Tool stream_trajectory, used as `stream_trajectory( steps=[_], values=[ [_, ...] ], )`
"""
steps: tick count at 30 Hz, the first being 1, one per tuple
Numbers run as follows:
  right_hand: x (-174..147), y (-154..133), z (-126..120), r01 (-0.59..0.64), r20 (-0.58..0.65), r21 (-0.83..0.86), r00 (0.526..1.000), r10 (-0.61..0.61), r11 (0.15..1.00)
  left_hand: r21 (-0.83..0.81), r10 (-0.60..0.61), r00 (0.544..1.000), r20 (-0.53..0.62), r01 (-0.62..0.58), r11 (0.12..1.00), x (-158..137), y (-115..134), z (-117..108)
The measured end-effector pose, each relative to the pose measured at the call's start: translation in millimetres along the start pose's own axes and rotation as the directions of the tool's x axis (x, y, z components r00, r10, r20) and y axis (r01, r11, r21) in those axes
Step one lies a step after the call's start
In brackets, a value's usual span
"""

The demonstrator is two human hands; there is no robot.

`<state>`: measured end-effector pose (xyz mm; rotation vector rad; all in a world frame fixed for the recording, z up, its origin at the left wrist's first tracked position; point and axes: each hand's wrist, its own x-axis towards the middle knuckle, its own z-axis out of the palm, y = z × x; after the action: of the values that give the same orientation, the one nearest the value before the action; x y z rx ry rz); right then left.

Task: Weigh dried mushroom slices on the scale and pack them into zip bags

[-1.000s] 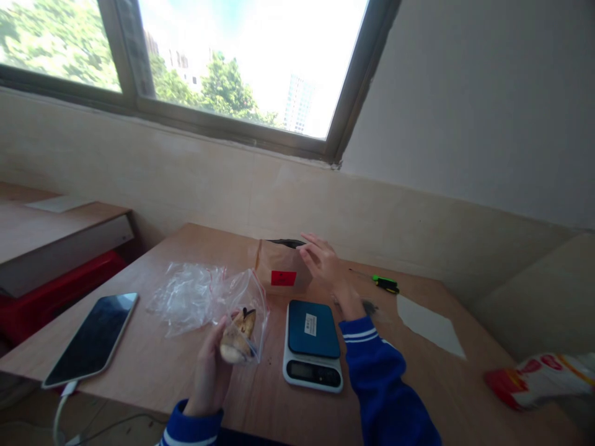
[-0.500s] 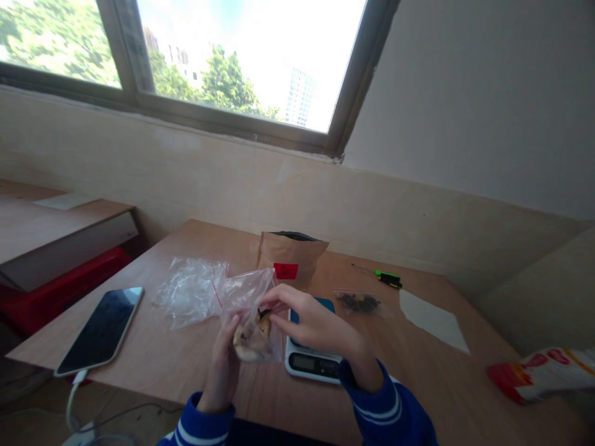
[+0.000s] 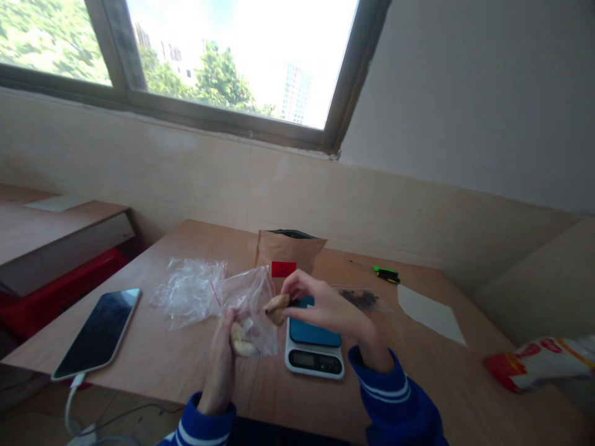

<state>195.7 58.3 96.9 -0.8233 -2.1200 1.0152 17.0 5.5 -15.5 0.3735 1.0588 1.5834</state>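
My left hand (image 3: 221, 359) is closed on the left side of a clear zip bag (image 3: 248, 291), which holds pale, lumpy pieces (image 3: 242, 339) at its bottom. Just right of the bag, my right hand (image 3: 313, 303) pinches a tan, wrinkled piece (image 3: 277, 308) that looks like a dried mushroom. Below that hand lies a white kitchen scale (image 3: 316, 365) with a blue top plate (image 3: 313, 331). My right fingers partly cover the plate.
Clear plastic bags (image 3: 188, 291) are heaped on the left, beyond a charging phone (image 3: 97, 334). A brown pouch (image 3: 288, 248) stands behind. Rightward are a bag of dark dried bits (image 3: 365, 300), a screwdriver (image 3: 387, 274), paper (image 3: 431, 313) and a red-and-white packet (image 3: 539, 365).
My right hand has drawn out of the bag and moved right, bringing the tan dried piece with it. My left hand stays on the bag.
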Motion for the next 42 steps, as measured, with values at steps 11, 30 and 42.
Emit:
stream_trajectory(
  steps=[11,30,42],
  values=[
    [77.3,48.2,-61.0,0.091,-0.534,-0.280,0.813,-0.233,0.956,0.025,0.010,1.000,-0.019,-0.009,1.000,-5.0,11.8,-1.3],
    [54.5,34.6,-36.3,0.030,-0.432,-0.505,0.856,-0.283,0.863,-0.011,-0.015,1.000,0.013,0.015,1.000,-8.4,16.6,-7.7],
    [5.4,-2.4,49.0,-0.239,0.344,-0.076,0.905,0.251,0.968,0.204,0.244,0.965,0.100,-0.260,0.944,3.2,-13.7,-15.2]
  ],
)
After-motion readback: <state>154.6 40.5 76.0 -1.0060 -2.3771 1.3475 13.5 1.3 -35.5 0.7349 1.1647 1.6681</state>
